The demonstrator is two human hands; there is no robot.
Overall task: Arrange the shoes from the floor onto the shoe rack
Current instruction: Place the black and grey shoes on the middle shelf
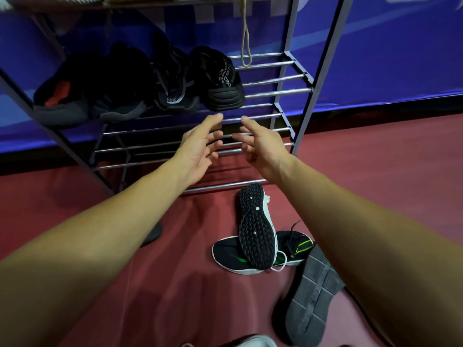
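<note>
Four dark shoes (120, 91) side by side on the middle tier of the shoe rack (295, 91), packed toward the left, presumably to leave the bare bars on the right free for more. Both hands out in front of the rack: left hand (198, 146) and right hand (260, 146), palms turned toward each other, fingers loose and spread, gripping nothing and touching nothing. Hover just below the rightmost shelved shoe (218, 78), in front of the lower bars; reads as a gap between shoes, not a carry. Down on the red floor (375, 171), well apart from the hands, several shoes not yet racked: a white shoe tipped sole-up (255, 229) lying across a black shoe with green stripes (233, 256) on its side, a grey-soled shoe (313, 296) also sole-up beside the right forearm, a dark shoe (152, 234) half hidden behind the left forearm, and a white toe (250, 341) at the bottom edge. No pairing or order to that heap. Probably calls for a reach down and a turn upright before shelving. Worth minding: tan cord loop (245, 46) hanging from the tier above over the free bars, a likely snag.
</note>
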